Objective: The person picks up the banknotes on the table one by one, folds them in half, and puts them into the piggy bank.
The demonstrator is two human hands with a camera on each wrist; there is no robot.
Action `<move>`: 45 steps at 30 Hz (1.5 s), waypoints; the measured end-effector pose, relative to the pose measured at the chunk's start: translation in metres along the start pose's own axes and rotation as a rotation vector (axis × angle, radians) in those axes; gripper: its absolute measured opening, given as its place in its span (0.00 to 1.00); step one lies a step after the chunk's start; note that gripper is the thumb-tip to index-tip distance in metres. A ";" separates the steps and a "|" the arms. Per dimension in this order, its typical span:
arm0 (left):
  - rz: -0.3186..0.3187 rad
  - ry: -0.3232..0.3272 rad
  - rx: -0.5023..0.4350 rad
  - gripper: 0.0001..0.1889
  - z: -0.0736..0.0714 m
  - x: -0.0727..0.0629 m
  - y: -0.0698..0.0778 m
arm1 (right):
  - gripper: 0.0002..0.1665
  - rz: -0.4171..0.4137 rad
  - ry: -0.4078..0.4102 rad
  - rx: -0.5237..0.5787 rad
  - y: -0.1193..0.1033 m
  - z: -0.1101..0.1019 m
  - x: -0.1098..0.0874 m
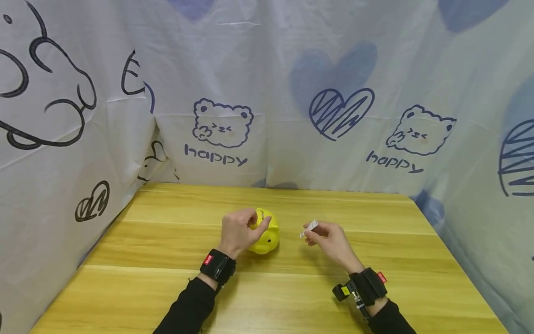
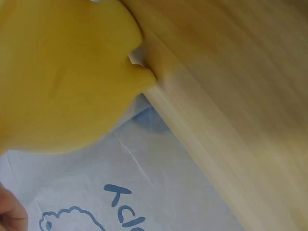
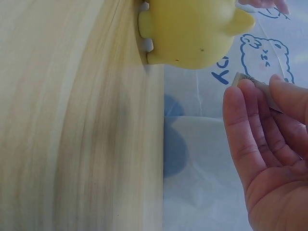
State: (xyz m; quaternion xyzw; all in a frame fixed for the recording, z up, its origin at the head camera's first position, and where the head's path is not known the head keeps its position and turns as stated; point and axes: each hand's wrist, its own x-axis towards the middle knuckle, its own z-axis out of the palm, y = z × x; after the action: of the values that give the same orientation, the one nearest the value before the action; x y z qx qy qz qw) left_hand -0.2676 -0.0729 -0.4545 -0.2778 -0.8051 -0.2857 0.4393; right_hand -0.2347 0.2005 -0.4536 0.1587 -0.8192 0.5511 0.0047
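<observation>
A round yellow piggy bank with pointed ears and short feet stands on the wooden table. My left hand is at its upper left side, thumb stretched out over it and index finger bent. Other left fingers are hidden in the head view; a fingertip shows in the left wrist view, apart from the yellow body. To the right, my right hand pinches a small folded whitish slip of paper between thumb and fingers, above the table. The right wrist view shows most of that paper covered by the fingers.
The wooden table has light yellow grain. A white curtain with bear and heart drawings stands behind it and along both sides. Black wrist straps with small cameras are on both forearms.
</observation>
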 end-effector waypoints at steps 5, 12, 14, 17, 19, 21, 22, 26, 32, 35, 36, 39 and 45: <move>-0.044 -0.054 0.029 0.26 -0.001 0.000 -0.003 | 0.15 0.007 0.001 0.011 0.000 -0.001 -0.001; -0.152 -0.177 0.026 0.25 -0.002 -0.003 -0.006 | 0.14 0.014 0.005 0.005 0.000 -0.002 -0.002; -0.184 -0.216 0.028 0.27 -0.002 -0.004 -0.006 | 0.14 0.013 0.007 0.003 0.000 -0.002 -0.002; -0.232 -0.281 0.032 0.31 -0.001 -0.004 -0.007 | 0.13 0.012 0.012 0.000 0.000 -0.001 -0.001; -0.261 -0.321 0.027 0.34 -0.001 -0.004 -0.007 | 0.13 0.011 0.014 -0.001 0.000 -0.001 -0.001; -0.287 -0.373 0.027 0.36 -0.001 -0.005 -0.008 | 0.13 0.010 0.016 -0.003 0.000 0.000 -0.001; -0.301 -0.400 0.024 0.37 -0.002 -0.005 -0.008 | 0.13 0.009 0.015 -0.004 0.000 0.001 -0.001; -0.391 -0.537 -0.006 0.46 -0.002 -0.005 -0.009 | 0.12 0.015 0.016 -0.023 0.000 0.004 -0.001; -0.549 -0.665 -0.109 0.55 -0.003 -0.005 -0.009 | 0.12 0.033 0.011 -0.046 -0.002 0.006 0.001; -0.586 -0.695 -0.157 0.57 -0.003 -0.005 -0.010 | 0.13 0.033 0.012 -0.051 -0.004 0.008 0.003; -0.592 -0.701 -0.173 0.57 -0.003 -0.005 -0.011 | 0.13 0.033 0.013 -0.048 -0.005 0.009 0.004; -0.601 -0.724 -0.210 0.56 -0.003 -0.005 -0.011 | 0.12 0.018 0.010 -0.025 -0.007 0.014 0.007; -0.611 -0.734 -0.242 0.54 -0.003 -0.005 -0.011 | 0.11 -0.010 -0.002 0.009 -0.016 0.025 0.013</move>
State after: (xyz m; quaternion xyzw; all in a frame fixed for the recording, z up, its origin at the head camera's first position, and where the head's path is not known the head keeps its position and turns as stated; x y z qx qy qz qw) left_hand -0.2714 -0.0840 -0.4602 -0.1602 -0.9126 -0.3761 -0.0127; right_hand -0.2385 0.1692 -0.4468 0.1630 -0.8158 0.5548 0.0059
